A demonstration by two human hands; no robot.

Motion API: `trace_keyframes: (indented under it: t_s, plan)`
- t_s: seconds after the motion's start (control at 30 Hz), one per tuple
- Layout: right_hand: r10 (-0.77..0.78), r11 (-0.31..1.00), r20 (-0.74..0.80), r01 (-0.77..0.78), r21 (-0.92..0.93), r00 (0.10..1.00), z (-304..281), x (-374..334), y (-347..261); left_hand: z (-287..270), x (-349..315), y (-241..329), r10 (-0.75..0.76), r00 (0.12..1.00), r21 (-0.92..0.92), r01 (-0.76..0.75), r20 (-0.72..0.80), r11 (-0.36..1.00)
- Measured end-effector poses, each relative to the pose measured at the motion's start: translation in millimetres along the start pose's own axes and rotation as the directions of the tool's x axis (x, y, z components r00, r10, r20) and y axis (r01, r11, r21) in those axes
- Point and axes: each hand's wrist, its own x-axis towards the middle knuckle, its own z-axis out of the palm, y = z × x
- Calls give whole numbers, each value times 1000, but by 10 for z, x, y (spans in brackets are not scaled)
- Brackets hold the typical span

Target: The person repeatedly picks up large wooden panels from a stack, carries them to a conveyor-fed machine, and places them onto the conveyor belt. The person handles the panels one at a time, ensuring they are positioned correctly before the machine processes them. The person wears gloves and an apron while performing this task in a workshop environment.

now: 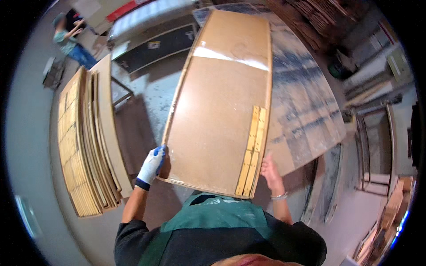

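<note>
A long brown board panel with a thin raised wooden rim lies in front of me, its near end against my green apron. Two rows of short yellow wood strips lie along its near right side. My left hand, in a white and blue work glove, is closed around the panel's near left edge. At the opposite edge, my bare right hand grips the rim beside the wood strips. Some of its fingers are hidden by the edge. The panel's far part rests over a worn, blue-stained table.
To the left, a stack of framed panels stands on edge. Beyond it, a person is standing. A dark machine or bench sits at the far side. Metal frames and stacked boards are on the right.
</note>
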Motion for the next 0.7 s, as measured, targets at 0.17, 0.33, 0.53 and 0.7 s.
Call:
trace_keyframes:
  t_s: [0.17, 0.33, 0.53, 0.7]
  plan:
    - [-65, 993, -87, 73, 95, 994, 403, 381, -247, -242, -367, -25, 57, 993, 209, -34, -106, 977]
    - [-131, 952, 74, 104, 286, 989, 647, 912, 7, -467, -551, -15, 35, 980, 241, 14, -196, 970]
    - [-161, 923, -179, 212, 320, 971, 1203, 1041, -118, -612, -521, 200, 148, 946, 468, 4, -287, 884]
    - [-252, 932, -60, 259, 254, 966, 1222, 1355, -240, -655, -507, 342, 121, 925, 438, 53, -360, 897]
